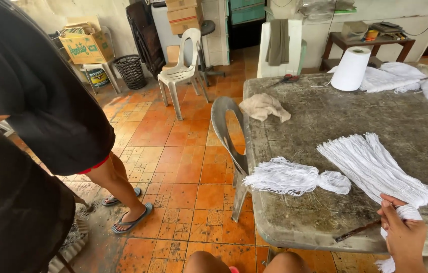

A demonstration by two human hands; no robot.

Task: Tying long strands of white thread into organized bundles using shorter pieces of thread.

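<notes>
White string bundle (375,169) is clamped at its tied end by one hand (403,235) — which hand cannot be told — on the grey counter (315,121).

Yarn bundle (294,177) on table (325,126), chair (229,136) to its left.

A hand (403,235) at the frame's five o'clock corner is gripping the narrow bound end of a white string bundle (375,167), whose loose strands are fanning toward eleven o'clock across the worn grey table (320,126); which hand it is cannot be told. A second tied bundle (294,178) is lying at the table's nine o'clock edge, overhanging it beside a grey plastic chair (229,136), while a white yarn cone (351,68) is standing upright toward twelve o'clock. At nine o'clock another person in a black shirt (37,91) is standing on the orange tile floor (173,156).
</notes>
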